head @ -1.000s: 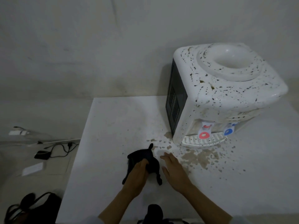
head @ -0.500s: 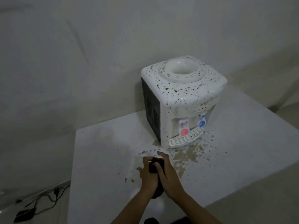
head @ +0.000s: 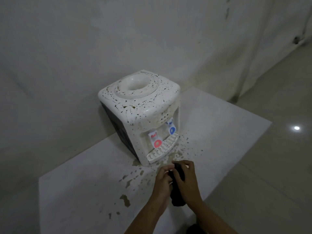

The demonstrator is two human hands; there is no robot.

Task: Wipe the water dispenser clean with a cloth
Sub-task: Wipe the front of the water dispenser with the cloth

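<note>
Both hands now sit closer to the dispenser's front than half a second ago, and the view has swung so the machine stands up and left of them. Left hand [head: 163, 180] and right hand [head: 186, 181] are pressed together around the dark cloth [head: 177, 199], each grip curled onto it: the left fingers wrap it from the left, the right fingers [head: 187, 164] hook over its top edge. A bundled tail of the cloth hangs below the two grips, between the wrists, just above the white surface [head: 76, 191].

Straight ahead of the grips, very near the fingertips, is the drip tray [head: 163, 150] at the foot of the water dispenser [head: 143, 105]. Its white body is speckled all over with dark brown spots, the round well on top included. Above the tray sit two taps, the red tap [head: 157, 142] nearer the grips and the blue tap [head: 172, 130] farther back and right. Brown splashes [head: 125, 200] lie on the surface to the left of the grips and all around the tray ahead of them. Beyond the right grip the surface ends and a pale floor [head: 278, 149] shows a bright spot of reflected light. Behind the dispenser rises a plain wall [head: 84, 48].
</note>
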